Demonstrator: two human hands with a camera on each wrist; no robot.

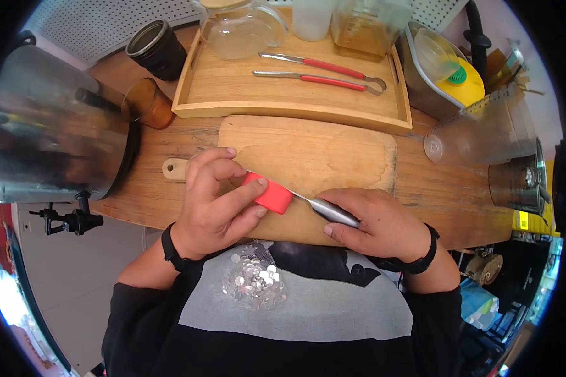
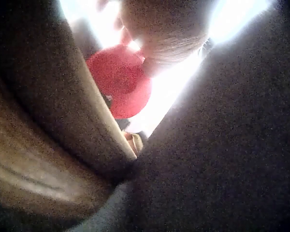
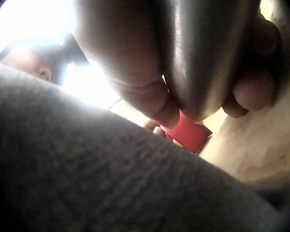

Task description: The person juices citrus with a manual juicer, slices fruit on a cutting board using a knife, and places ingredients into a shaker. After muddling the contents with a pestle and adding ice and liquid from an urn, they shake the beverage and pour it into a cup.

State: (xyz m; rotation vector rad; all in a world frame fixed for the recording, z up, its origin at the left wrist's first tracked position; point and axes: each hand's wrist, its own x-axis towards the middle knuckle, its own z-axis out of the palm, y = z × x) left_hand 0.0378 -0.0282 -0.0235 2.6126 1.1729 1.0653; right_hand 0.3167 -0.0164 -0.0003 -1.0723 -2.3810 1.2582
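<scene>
Between thumb and fingers my left hand [image 1: 206, 204] grips a short red piece [image 1: 275, 197], like a cap. Its round face shows red in the left wrist view [image 2: 125, 92], and its ridged side in the right wrist view [image 3: 188, 136]. My right hand [image 1: 383, 220] holds a knife by its silver handle [image 1: 334, 213]. The thin blade [image 1: 300, 195] runs left along the far side of the red piece, which partly hides it. Both hands are over the near half of a wooden cutting board [image 1: 321, 147].
Beyond the board stands a wooden tray [image 1: 214, 94] with red-handled tongs [image 1: 333, 69], a glass pot [image 1: 239, 31] and a jug of amber liquid [image 1: 365, 38]. A large metal dispenser [image 1: 44, 119] is left, clear plastic cups [image 1: 484, 129] right. Round silvery pieces [image 1: 258, 279] appear on the apron.
</scene>
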